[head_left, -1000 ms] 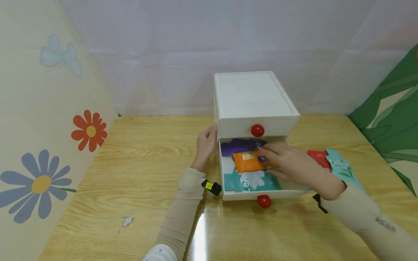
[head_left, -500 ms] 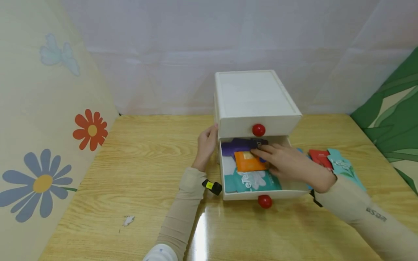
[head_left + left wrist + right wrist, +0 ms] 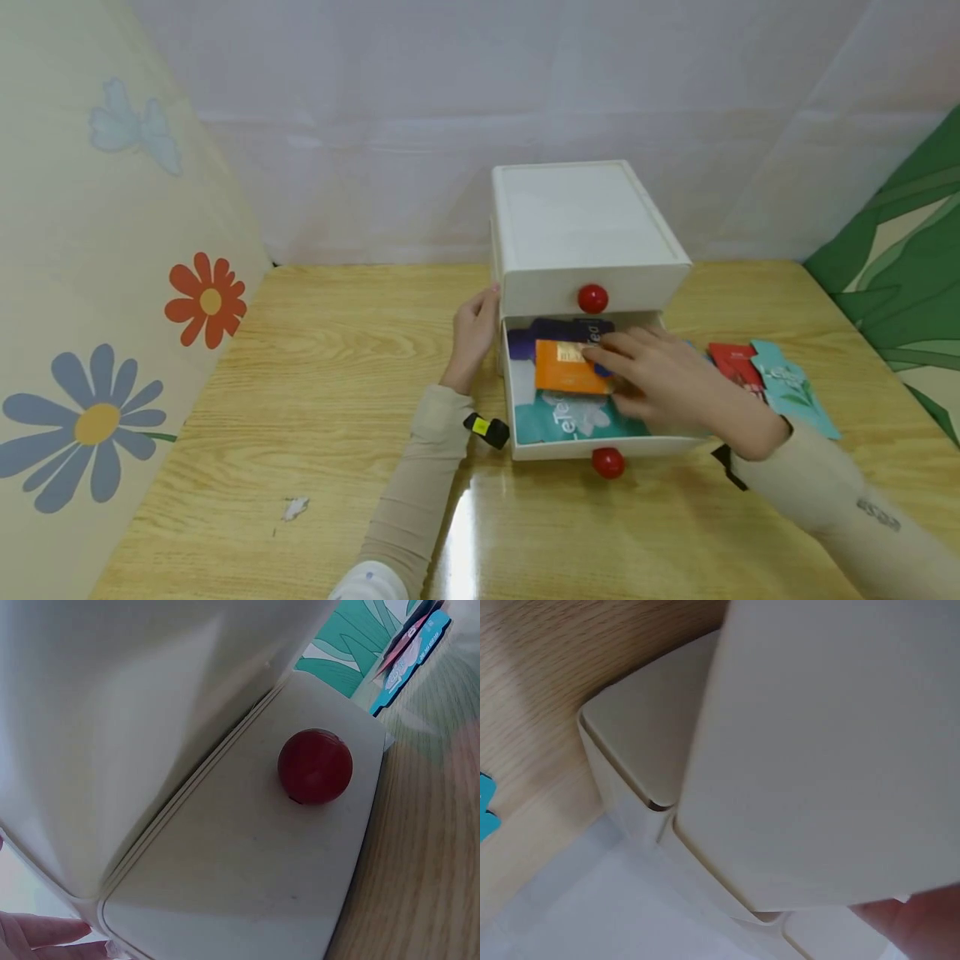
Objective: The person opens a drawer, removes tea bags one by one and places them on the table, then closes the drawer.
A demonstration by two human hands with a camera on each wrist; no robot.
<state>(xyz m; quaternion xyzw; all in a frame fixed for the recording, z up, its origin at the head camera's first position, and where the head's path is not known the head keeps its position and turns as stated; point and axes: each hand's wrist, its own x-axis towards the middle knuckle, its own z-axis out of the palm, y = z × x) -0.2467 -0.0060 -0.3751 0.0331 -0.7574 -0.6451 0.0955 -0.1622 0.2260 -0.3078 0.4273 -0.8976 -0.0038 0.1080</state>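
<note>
A white two-drawer cabinet stands on the table, its lower drawer pulled out. Inside the drawer lie a purple tea sachet, an orange tea sachet and a teal tea sachet. My right hand reaches into the drawer from the right and pinches the orange sachet at its right edge. A bit of blue shows under those fingertips. My left hand rests against the cabinet's left side; in the left wrist view its fingers touch the cabinet's edge.
On the table right of the drawer lie a red sachet and a light teal sachet. Red knobs stick out from both drawer fronts. A white curtain hangs behind the table.
My right hand dips over the purple sachet, then draws back slightly. The orange sachet has shifted and turned a little, now overlapping the purple one. My left hand stays still.
</note>
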